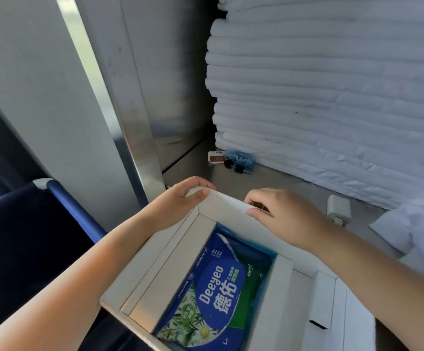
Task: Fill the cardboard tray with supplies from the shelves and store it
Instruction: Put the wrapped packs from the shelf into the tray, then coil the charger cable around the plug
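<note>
A white cardboard tray point(160, 269) lies low in the middle of the view, its far end over the front of a steel shelf point(294, 188). Inside it lies a blue and green pack of wet wipes point(213, 290). My left hand point(180, 203) grips the tray's far left corner, thumb on top of the rim. My right hand point(287, 219) pinches the far wall of the tray, fingers curled over its edge. A loose white flap point(342, 315) of the tray spreads out to the right.
A tall stack of folded white linen point(332, 97) fills the back right of the shelf. In front of it lie a small sachet point(216, 157), a blue packet and dark keys point(233, 166). A white charger plug point(338, 207) lies at right. A dark blue cart point(28, 236) stands at left.
</note>
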{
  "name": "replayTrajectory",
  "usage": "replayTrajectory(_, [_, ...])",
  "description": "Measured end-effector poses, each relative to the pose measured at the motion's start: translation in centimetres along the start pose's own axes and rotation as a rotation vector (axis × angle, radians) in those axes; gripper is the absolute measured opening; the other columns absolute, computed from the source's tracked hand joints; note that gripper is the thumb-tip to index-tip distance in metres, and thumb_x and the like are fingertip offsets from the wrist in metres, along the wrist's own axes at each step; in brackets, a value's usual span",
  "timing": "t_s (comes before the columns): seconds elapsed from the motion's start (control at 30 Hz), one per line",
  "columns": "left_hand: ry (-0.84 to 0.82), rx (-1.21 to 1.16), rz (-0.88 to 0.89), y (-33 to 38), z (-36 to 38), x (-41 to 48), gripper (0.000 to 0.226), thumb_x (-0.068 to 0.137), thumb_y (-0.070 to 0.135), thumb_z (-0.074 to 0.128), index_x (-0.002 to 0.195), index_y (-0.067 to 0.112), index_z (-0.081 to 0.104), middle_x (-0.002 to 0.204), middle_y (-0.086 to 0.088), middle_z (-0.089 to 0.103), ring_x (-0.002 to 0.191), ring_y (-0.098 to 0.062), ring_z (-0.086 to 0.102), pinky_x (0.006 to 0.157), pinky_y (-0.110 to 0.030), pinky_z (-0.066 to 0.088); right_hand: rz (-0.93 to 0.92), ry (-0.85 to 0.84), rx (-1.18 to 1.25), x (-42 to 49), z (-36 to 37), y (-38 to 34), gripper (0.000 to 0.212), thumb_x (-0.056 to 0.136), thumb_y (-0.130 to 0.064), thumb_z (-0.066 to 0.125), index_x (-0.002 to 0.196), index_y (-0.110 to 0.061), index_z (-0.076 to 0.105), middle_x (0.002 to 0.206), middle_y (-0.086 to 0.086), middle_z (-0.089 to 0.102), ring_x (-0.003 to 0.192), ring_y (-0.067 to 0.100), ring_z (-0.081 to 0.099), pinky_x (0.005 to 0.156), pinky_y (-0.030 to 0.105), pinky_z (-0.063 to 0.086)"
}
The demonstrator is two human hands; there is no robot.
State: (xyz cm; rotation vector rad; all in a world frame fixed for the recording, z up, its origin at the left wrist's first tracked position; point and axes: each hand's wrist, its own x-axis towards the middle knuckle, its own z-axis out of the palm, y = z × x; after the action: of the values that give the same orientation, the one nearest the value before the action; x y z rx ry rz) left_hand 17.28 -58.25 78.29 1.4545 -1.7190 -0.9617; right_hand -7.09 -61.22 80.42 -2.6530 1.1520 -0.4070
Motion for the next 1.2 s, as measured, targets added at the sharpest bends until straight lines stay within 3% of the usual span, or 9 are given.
replayTrajectory(0.1, [-0.018,-0.002,-0.001,0.2,0.8,-0.1,0.011,0.096,0.034,0.046,0.103,0.038,0.055,0.108,0.012,0.06,0.104,-0.007,0.059,0.086,-0.025,0.052,-0.01,-0.019,0.026,-0.9,-0.3,0.5,0.007,0.094,-0.037,0.05,0.089,-0.032,0.053,0.075,-0.015,0.052,0.073,-0.004,0.047,0.057,0.017,0.029])
replayTrajectory(0.37, [-0.012,0.111,-0.035,0.6,1.2,1.1,0.012,0.096,0.035,0.048,0.098,0.034,0.059,0.102,0.017,0.062,0.098,0.0,0.058,0.091,-0.028,0.048,0.104,-0.055,0.159,-1.1,-0.4,0.6,0.014,0.091,-0.044,0.051,0.09,-0.033,0.06,0.086,-0.01,0.061,0.077,0.004,0.055,0.068,0.024,0.044])
replayTrajectory(0.47, [-0.006,0.108,-0.044,0.6,1.2,1.2,0.012,0.096,0.035,0.049,0.097,0.033,0.06,0.103,0.017,0.063,0.099,-0.001,0.058,0.091,-0.028,0.048,0.213,0.078,0.268,-1.0,-1.2,0.8,0.018,0.085,-0.05,0.054,0.089,-0.035,0.062,0.084,-0.015,0.064,0.076,0.0,0.058,0.065,0.017,0.046])
replayTrajectory(0.57, [0.004,0.124,-0.039,0.5,1.3,1.2,0.011,0.096,0.037,0.049,0.097,0.035,0.06,0.103,0.018,0.063,0.097,0.001,0.058,0.08,-0.015,0.046,0.349,0.239,0.129,-1.0,-2.5,3.0,0.012,0.084,-0.041,0.062,0.093,-0.033,0.062,0.087,-0.016,0.063,0.078,-0.001,0.058,0.07,0.024,0.048])
replayTrajectory(0.67, [0.01,0.134,-0.049,0.4,1.3,1.3,0.011,0.095,0.039,0.049,0.098,0.035,0.059,0.1,0.02,0.062,0.093,0.007,0.056,0.068,-0.004,0.039,0.544,0.134,-0.116,-1.7,-3.2,6.2,0.032,0.086,-0.04,0.062,0.114,-0.025,0.056,0.112,-0.006,0.058,0.099,0.014,0.057,0.083,0.033,0.047])
replayTrajectory(0.77, [0.013,0.118,-0.063,0.3,1.3,1.4,0.01,0.094,0.041,0.05,0.096,0.038,0.059,0.098,0.02,0.063,0.09,0.01,0.057,0.066,-0.005,0.04,0.728,0.043,-0.082,-2.4,-3.2,9.0,0.045,0.085,-0.04,0.063,0.124,-0.021,0.052,0.125,0.002,0.051,0.112,0.021,0.053,0.09,0.035,0.044])
replayTrajectory(0.87, [0.009,0.11,-0.06,0.2,1.3,1.4,0.009,0.093,0.042,0.05,0.093,0.041,0.059,0.097,0.02,0.063,0.09,0.008,0.058,0.072,-0.012,0.044,0.805,0.072,0.028,-3.1,-3.1,10.7,0.047,0.082,-0.037,0.068,0.123,-0.021,0.053,0.124,0.004,0.051,0.109,0.021,0.054,0.088,0.033,0.043])
replayTrajectory(1.0, [0.013,0.127,-0.052,0.2,1.3,1.3,0.009,0.093,0.041,0.049,0.092,0.042,0.058,0.097,0.021,0.063,0.088,0.008,0.058,0.072,-0.013,0.043,0.854,0.035,-0.094,-3.7,-2.4,11.9,0.058,0.077,-0.041,0.072,0.125,-0.017,0.051,0.127,0.009,0.05,0.116,0.027,0.05,0.092,0.037,0.043])
replayTrajectory(1.2, [0.023,0.139,-0.054,0.4,1.3,1.2,0.01,0.094,0.04,0.049,0.089,0.044,0.057,0.095,0.02,0.063,0.087,0.003,0.06,0.073,-0.014,0.046,0.895,-0.012,-0.116,-4.3,-1.1,11.6,0.061,0.07,-0.05,0.073,0.118,-0.02,0.05,0.116,0.007,0.056,0.1,0.025,0.054,0.077,0.035,0.044])
